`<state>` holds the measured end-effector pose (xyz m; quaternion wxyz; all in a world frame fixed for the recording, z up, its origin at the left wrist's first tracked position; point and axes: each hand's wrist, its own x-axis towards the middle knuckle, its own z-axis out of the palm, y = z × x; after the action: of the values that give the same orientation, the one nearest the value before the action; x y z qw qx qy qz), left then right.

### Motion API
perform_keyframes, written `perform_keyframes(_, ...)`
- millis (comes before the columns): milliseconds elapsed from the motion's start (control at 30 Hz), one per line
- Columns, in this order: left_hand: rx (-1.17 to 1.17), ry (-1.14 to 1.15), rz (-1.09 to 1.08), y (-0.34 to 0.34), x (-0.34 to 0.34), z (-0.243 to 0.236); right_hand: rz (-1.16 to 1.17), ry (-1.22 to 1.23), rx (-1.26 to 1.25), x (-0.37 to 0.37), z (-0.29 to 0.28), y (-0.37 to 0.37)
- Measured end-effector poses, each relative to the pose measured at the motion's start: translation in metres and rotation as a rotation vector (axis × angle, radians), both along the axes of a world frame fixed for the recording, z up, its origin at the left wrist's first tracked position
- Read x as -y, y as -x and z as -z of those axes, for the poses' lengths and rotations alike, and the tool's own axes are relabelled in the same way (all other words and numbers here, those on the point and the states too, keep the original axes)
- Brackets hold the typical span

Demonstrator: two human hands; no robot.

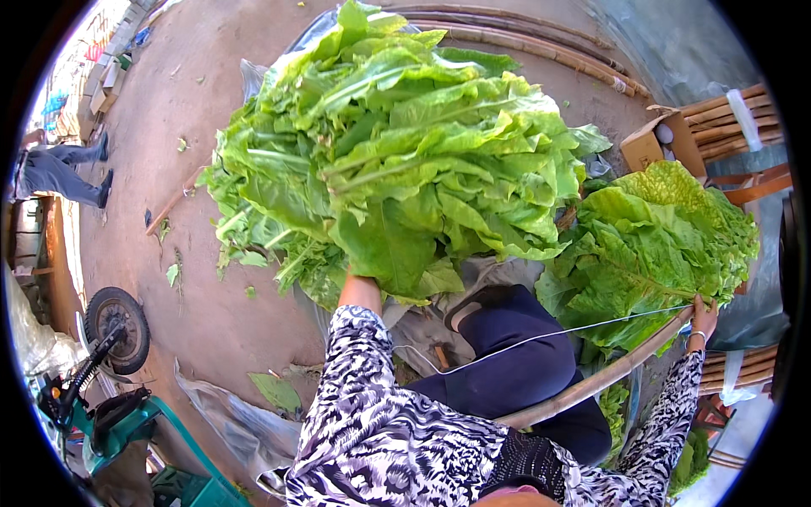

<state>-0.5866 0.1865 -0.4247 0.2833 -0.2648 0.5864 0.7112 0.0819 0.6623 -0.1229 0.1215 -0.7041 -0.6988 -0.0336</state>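
Observation:
A big heap of broad green leaves (pixel 439 160), which look like tobacco leaves, lies in front of me. My left hand (pixel 359 280) reaches under the near edge of this heap; leaves cover its fingers. To the right, my right hand (pixel 704 319) closes around the far end of a wooden pole (pixel 591 380) that slants across my lap. A white string (pixel 541 336) runs from near that hand over my dark trousers toward the left. Beside the pole's far end, a second pile of leaves (pixel 650 245), partly yellowish, fans out.
Long poles (pixel 541 51) lie on the ground at the back. An open cardboard box (pixel 663 144) stands at right near bundled sticks (pixel 735 118). Grey plastic sheeting (pixel 236 422) lies at lower left. Farther left are a green motor vehicle (pixel 110 431) and another person's legs (pixel 68 173).

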Motion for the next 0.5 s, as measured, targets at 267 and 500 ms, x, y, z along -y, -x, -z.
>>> perform_keyframes(267, -0.105, -0.115, 0.121, 0.113, -0.077, -0.037, 0.037, 0.024, -0.027, -0.004, -0.01, -0.008)
perform_keyframes(500, -0.004, -0.108, 0.401, 0.212, -0.128, -0.068, 0.134, 0.048, -0.061, -0.001, -0.017, -0.005)
